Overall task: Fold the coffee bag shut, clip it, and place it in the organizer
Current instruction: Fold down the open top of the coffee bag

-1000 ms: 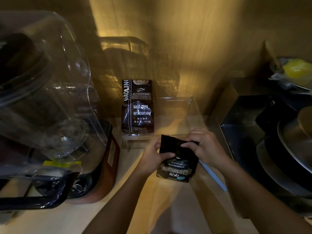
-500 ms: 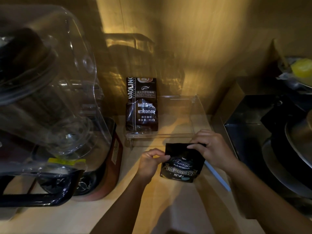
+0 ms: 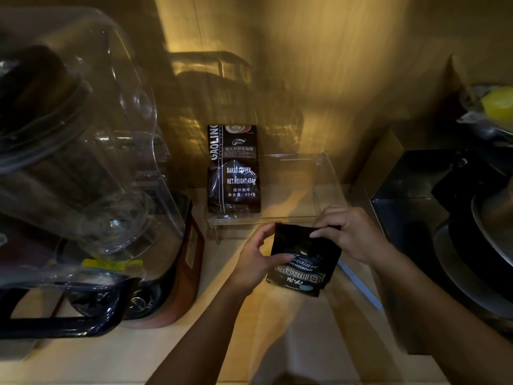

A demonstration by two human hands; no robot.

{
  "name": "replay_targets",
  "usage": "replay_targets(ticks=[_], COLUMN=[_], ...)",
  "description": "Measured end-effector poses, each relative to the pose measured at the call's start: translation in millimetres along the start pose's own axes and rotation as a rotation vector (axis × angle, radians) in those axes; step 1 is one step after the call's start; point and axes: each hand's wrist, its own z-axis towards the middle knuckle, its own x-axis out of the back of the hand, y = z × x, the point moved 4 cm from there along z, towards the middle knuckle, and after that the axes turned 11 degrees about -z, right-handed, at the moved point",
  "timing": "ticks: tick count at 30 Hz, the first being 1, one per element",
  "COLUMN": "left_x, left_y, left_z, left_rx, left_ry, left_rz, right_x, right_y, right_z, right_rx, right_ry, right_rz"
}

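A small black coffee bag [image 3: 301, 262] with white lettering stands on the wooden counter in front of me. My left hand [image 3: 256, 258] grips its left side, thumb on the front. My right hand [image 3: 351, 236] pinches the bag's top right corner, where the top edge is bent over. Just behind the bag sits a clear acrylic organizer [image 3: 324, 176]. A larger dark coffee bag [image 3: 234, 169] stands upright in the organizer's left part. A pale blue strip [image 3: 359, 284] lies on the counter below my right wrist; I cannot tell whether it is the clip.
A big blender with a clear jug [image 3: 83, 168] and dark base fills the left side. A dark steel sink [image 3: 410, 207] with pans [image 3: 488, 240] lies to the right. A yellow object [image 3: 498, 105] sits at the far right. The wooden wall is close behind the organizer.
My left thumb has slid lower onto the bag's front. My right hand stays pinching the top corner. The bag has barely moved.
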Motion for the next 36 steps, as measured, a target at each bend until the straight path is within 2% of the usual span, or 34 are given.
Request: replay_targets(ticks=[3,6,11,14,18,25,31,36], left_x=[-10.1,-17.3,-15.6,-8.9,-0.8,-0.5,3.5,13.0], left_y=[1.5,-4.3,-12.6,-13.0,-9.9,-9.8,-14.2,-2.0], left_z=[5.2,5.9,3.6,2.7,2.6,4.0,-4.3,-2.9], left_rx=[0.063,0.109,0.114,0.086,0.038,0.039,0.103,0.036], left_ry=[-0.056,-0.014,0.129,0.143,0.178,0.145,0.148,0.193], left_rz=[-0.061,-0.117,-0.196,-0.232,-0.217,-0.215,-0.272,-0.146], right_x=[-1.8,-6.1,-18.0,-41.9,-66.3,-74.8,-78.3,-71.7], right_y=[-2.5,2.1,34.5,50.1,62.0,62.8,52.2,59.1], right_z=[2.2,2.5,-12.1,-34.2,-57.0,-64.9,-65.3,-65.6], right_rx=[0.007,-0.034,-0.407,-0.535,-0.652,-0.766,-0.819,-0.805], right_ry=[-0.039,-0.044,0.132,0.163,0.229,0.344,0.338,0.405], right_rz=[0.037,0.078,0.474,0.712,0.783,0.882,1.079,0.885])
